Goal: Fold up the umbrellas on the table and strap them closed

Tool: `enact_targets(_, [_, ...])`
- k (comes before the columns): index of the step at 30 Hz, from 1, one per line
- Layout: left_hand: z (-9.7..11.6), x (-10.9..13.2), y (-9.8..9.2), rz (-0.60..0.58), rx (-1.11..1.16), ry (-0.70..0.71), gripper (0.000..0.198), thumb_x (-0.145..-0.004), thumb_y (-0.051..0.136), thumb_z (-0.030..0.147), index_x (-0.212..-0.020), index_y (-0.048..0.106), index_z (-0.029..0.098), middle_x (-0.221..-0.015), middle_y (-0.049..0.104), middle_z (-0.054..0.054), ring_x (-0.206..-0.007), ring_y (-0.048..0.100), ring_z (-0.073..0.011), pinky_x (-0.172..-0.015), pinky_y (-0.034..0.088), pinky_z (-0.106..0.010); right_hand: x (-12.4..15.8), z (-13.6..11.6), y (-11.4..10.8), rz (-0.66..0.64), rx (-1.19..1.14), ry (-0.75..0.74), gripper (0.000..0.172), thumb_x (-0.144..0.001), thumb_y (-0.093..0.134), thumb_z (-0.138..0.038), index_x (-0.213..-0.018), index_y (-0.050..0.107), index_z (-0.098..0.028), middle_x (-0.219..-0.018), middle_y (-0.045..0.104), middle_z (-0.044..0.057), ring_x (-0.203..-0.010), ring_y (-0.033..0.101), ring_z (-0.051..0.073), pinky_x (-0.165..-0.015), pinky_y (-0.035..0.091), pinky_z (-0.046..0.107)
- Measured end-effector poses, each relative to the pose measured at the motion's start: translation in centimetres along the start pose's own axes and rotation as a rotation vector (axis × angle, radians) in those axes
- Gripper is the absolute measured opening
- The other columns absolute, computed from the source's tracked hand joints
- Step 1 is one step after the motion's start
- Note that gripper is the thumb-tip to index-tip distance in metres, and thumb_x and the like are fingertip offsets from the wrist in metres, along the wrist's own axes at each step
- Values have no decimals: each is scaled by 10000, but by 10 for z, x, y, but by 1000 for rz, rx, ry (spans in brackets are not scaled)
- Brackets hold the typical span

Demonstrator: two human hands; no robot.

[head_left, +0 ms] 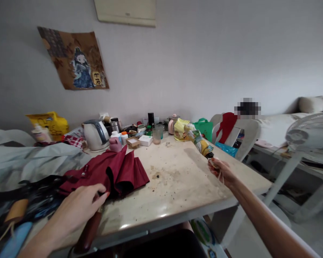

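On the table (168, 197) at right, the right hand (221, 172) is pinching the patterned umbrella (202, 144) by its near end, sensibly leaving it uncrushed, while the left hand (82, 202) is curling over the maroon umbrella (95, 168), grip unclear.

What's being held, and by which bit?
Right fingers hold the patterned umbrella by its handle end. Left fingers are where the red umbrella meets its handle; gripping can't be told.
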State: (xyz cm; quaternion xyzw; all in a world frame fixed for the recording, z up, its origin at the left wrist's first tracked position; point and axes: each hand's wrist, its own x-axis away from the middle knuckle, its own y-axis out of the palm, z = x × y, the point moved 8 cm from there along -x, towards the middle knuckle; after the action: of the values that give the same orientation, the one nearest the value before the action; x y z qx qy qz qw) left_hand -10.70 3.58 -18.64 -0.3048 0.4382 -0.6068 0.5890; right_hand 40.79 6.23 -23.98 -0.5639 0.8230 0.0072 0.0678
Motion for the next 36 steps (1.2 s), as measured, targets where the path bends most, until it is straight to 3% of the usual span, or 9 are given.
enact_targets(3, [65, -4, 0, -92, 201, 123, 440, -757, 563, 555, -978, 710, 205, -737, 709, -50, -648, 636, -219, -647, 453, -302, 45, -16, 54, -233, -450, 40, 444, -597, 758, -464, -868, 594, -153, -724, 571, 28, -573, 525, 104, -448, 407, 192])
enact_targets(7, [144, -21, 18, -180, 545, 279, 600, -789, 601, 558, -1222, 567, 145, -979, 695, -108, -759, 665, -207, -640, 493, -279, 96, -31, 121, -479, -232, 15, 311, -689, 687, -422, -802, 549, -167, -620, 539, -6, -481, 477, 102, -413, 313, 205])
enact_targets(12, [184, -38, 25, 71, 514, 348, 461, -797, 614, 599, -898, 595, 150, -799, 668, -87, -657, 602, -188, -598, 442, -279, 109, -38, 136, -168, 244, -318, 157, -719, 637, -310, -817, 553, -220, -659, 582, -7, -599, 534, 163, -595, 401, 281])
enact_targets(16, [190, -39, 23, 150, 567, 414, 503, -915, 415, 605, -641, 500, 192, -549, 526, -13, -508, 467, -130, -537, 363, -262, 107, -41, 133, -96, 247, -324, 146, -721, 628, -314, -781, 531, -224, -651, 558, -10, -592, 516, 159, -597, 394, 281])
enact_targets(19, [179, -52, 17, 91, 797, 482, 564, -849, 462, 708, -633, 497, 188, -539, 476, 14, -488, 399, -101, -494, 320, -239, 118, -50, 143, -364, -51, -210, 181, -710, 644, -328, -752, 536, -189, -614, 503, -16, -523, 457, 112, -506, 361, 239])
enact_targets(24, [103, -104, 7, 338, 984, 189, 622, -669, 591, 802, -697, 520, 184, -570, 473, 37, -465, 361, -74, -455, 270, -215, 155, -61, 147, -785, -744, 54, 369, -726, 645, -502, -841, 531, -170, -546, 417, -59, -346, 262, 22, -344, 156, 169])
enact_targets(27, [90, -120, 18, 230, 851, 193, 554, -755, 577, 720, -773, 568, 166, -637, 561, 6, -506, 478, -88, -498, 356, -213, 147, -63, 133, -920, -639, 13, 415, -719, 607, -567, -861, 553, -181, -492, 407, -62, -310, 269, 48, -319, 194, 188])
enact_targets(33, [56, -101, 10, 202, 942, -55, 501, -709, 692, 551, -969, 550, 147, -747, 642, -21, -541, 534, -90, -516, 395, -203, 40, -106, 32, 258, 330, -370, 508, -549, 665, -264, -1052, 613, -213, -843, 628, 57, -738, 552, 202, -559, 378, 252])
enact_targets(36, [59, -81, 14, 111, 963, -70, 482, -651, 734, 518, -902, 580, 136, -735, 658, -36, -551, 539, -98, -535, 407, -220, 25, -109, 53, 145, 34, -155, 290, -574, 604, -284, -845, 592, -180, -652, 536, 33, -585, 483, 155, -450, 298, 228])
